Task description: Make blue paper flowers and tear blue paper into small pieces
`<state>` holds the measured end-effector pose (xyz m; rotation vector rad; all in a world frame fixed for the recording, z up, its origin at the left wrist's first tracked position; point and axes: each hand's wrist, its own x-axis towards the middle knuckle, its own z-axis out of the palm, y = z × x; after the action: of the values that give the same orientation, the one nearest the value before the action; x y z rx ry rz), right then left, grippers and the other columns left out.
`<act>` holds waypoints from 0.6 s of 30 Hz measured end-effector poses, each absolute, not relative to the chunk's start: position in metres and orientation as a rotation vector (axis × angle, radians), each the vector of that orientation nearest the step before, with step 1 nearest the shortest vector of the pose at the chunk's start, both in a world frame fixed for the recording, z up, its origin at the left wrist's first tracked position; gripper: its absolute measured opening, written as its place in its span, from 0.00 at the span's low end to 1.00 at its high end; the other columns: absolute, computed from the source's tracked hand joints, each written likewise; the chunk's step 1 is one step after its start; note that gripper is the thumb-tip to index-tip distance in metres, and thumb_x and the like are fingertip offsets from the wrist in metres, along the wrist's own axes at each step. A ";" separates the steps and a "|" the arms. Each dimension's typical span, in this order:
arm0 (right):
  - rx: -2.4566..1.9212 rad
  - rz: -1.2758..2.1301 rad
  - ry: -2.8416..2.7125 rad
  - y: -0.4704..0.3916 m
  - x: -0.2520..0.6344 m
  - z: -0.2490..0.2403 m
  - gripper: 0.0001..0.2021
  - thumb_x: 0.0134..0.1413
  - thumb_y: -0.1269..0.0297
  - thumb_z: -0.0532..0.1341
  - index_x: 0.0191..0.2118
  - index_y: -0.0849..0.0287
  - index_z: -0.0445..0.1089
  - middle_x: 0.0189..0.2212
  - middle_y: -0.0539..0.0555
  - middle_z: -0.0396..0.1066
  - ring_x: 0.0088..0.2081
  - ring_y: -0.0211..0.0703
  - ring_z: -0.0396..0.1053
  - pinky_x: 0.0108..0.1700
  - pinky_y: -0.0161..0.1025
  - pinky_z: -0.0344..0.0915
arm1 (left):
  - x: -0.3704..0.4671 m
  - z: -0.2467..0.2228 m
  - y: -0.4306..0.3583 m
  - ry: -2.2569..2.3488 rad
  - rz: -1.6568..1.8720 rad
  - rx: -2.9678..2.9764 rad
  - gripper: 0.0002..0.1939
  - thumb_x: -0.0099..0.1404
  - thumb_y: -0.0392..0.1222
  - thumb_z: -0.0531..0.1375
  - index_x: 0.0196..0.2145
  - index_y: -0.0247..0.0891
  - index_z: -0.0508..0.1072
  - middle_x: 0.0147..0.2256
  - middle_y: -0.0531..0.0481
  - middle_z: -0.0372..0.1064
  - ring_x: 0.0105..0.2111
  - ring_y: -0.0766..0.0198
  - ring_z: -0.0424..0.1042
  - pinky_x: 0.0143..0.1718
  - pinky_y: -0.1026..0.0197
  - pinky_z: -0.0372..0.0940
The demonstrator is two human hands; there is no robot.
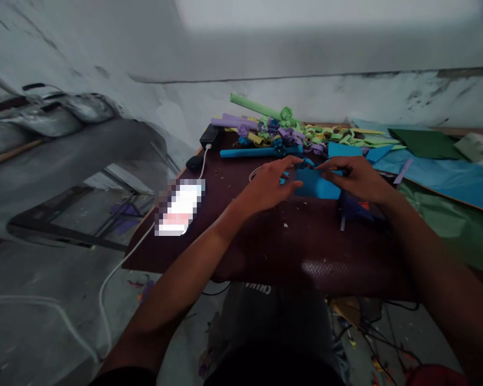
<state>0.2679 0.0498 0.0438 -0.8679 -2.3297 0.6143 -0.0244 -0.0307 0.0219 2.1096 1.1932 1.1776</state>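
A small curled blue paper strip (306, 163) is between my two hands, above a blue sheet of paper (316, 185) on the table. My left hand (268, 183) has its index fingertip at the strip's left end; its thumb is lower, near the sheet. Another bit of blue paper (284, 178) shows by the left fingers. With bent fingers, my right hand (356, 176) grips the strip's right side, thumb over the sheet. Just behind the hands is a blue paper tube (249, 153) with a dark blue paper flower (279, 146).
Green (255, 105) and purple paper tubes (229, 122) lie at the back with linked paper chains (334, 134). Coloured sheets (438, 171) cover the right side. A lit phone (181, 206), charging cable (203, 163) and black box (210, 136) sit on the left.
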 end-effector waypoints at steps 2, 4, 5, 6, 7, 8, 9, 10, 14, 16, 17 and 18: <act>-0.852 0.604 -2.301 0.050 0.268 0.043 0.16 0.71 0.51 0.69 0.53 0.51 0.88 0.52 0.57 0.89 0.54 0.59 0.85 0.58 0.56 0.79 | -0.017 0.011 0.001 1.057 1.195 2.047 0.22 0.73 0.44 0.74 0.62 0.42 0.84 0.49 0.42 0.85 0.46 0.54 0.85 0.47 0.54 0.78; -0.853 0.594 -2.279 0.050 0.267 0.043 0.15 0.70 0.51 0.69 0.53 0.50 0.89 0.52 0.56 0.89 0.54 0.57 0.85 0.58 0.55 0.79 | -0.015 -0.002 0.019 0.970 1.220 1.979 0.15 0.72 0.40 0.73 0.56 0.41 0.87 0.39 0.46 0.84 0.39 0.57 0.83 0.42 0.56 0.76; -0.864 0.592 -2.274 0.050 0.267 0.043 0.15 0.71 0.51 0.69 0.53 0.50 0.89 0.52 0.56 0.89 0.54 0.57 0.85 0.59 0.55 0.79 | -0.016 -0.008 0.024 0.962 1.262 1.924 0.13 0.72 0.38 0.72 0.53 0.40 0.87 0.39 0.46 0.84 0.38 0.58 0.83 0.42 0.56 0.76; -0.879 0.591 -2.271 0.050 0.267 0.043 0.15 0.71 0.50 0.69 0.53 0.49 0.89 0.52 0.56 0.89 0.54 0.57 0.85 0.59 0.55 0.79 | -0.017 -0.013 0.027 0.957 1.301 1.871 0.12 0.71 0.37 0.72 0.51 0.39 0.88 0.39 0.46 0.84 0.39 0.58 0.83 0.42 0.56 0.77; -0.894 0.591 -2.269 0.050 0.267 0.042 0.15 0.70 0.49 0.70 0.53 0.49 0.89 0.52 0.56 0.89 0.54 0.58 0.85 0.58 0.55 0.80 | -0.018 -0.017 0.028 0.959 1.331 1.823 0.11 0.70 0.36 0.72 0.50 0.39 0.88 0.41 0.45 0.85 0.39 0.58 0.84 0.41 0.56 0.77; -0.907 0.593 -2.266 0.050 0.267 0.042 0.16 0.70 0.48 0.70 0.53 0.49 0.89 0.52 0.56 0.89 0.54 0.58 0.85 0.58 0.55 0.80 | -0.019 -0.020 0.028 0.964 1.355 1.783 0.11 0.69 0.37 0.73 0.49 0.39 0.88 0.42 0.45 0.85 0.40 0.57 0.84 0.41 0.56 0.78; -0.912 0.597 -2.260 0.051 0.267 0.041 0.16 0.70 0.47 0.71 0.53 0.49 0.89 0.51 0.56 0.89 0.53 0.59 0.85 0.57 0.55 0.80 | -0.020 -0.021 0.027 0.964 1.367 1.755 0.11 0.69 0.37 0.74 0.49 0.38 0.89 0.43 0.44 0.85 0.41 0.57 0.84 0.41 0.56 0.79; -0.912 0.604 -2.253 0.052 0.267 0.040 0.17 0.70 0.46 0.71 0.53 0.49 0.89 0.51 0.57 0.89 0.52 0.59 0.85 0.56 0.56 0.80 | -0.020 -0.021 0.026 0.962 1.376 1.738 0.12 0.68 0.39 0.75 0.49 0.39 0.89 0.43 0.44 0.85 0.42 0.57 0.84 0.42 0.56 0.79; -0.887 0.637 -2.215 0.056 0.268 0.037 0.18 0.70 0.44 0.71 0.52 0.50 0.89 0.49 0.57 0.88 0.51 0.57 0.84 0.53 0.54 0.80 | -0.020 -0.020 0.026 0.934 1.427 1.711 0.14 0.67 0.47 0.78 0.48 0.40 0.89 0.45 0.44 0.86 0.42 0.57 0.84 0.42 0.54 0.81; -0.871 0.638 -2.216 0.058 0.269 0.037 0.18 0.69 0.44 0.70 0.51 0.51 0.89 0.49 0.57 0.88 0.50 0.56 0.83 0.53 0.52 0.78 | -0.020 -0.020 0.028 0.946 1.450 1.690 0.16 0.66 0.52 0.79 0.46 0.40 0.89 0.46 0.44 0.87 0.42 0.56 0.85 0.41 0.54 0.81; -0.867 0.629 -2.222 0.058 0.270 0.038 0.19 0.70 0.44 0.70 0.51 0.51 0.88 0.49 0.57 0.88 0.50 0.56 0.83 0.54 0.52 0.78 | -0.020 -0.020 0.028 0.969 1.454 1.684 0.18 0.65 0.54 0.79 0.45 0.40 0.89 0.45 0.45 0.87 0.43 0.55 0.85 0.41 0.53 0.82; -0.868 0.615 -2.229 0.058 0.271 0.038 0.19 0.70 0.43 0.69 0.51 0.52 0.88 0.49 0.57 0.88 0.51 0.55 0.83 0.54 0.52 0.77 | -0.020 -0.019 0.026 1.007 1.461 1.680 0.21 0.63 0.57 0.80 0.45 0.40 0.89 0.44 0.45 0.87 0.43 0.54 0.85 0.41 0.52 0.82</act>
<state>0.2707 0.0577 0.0381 -0.8678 -2.2293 0.6149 -0.0198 0.0262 -0.0189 1.6797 1.0069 1.4606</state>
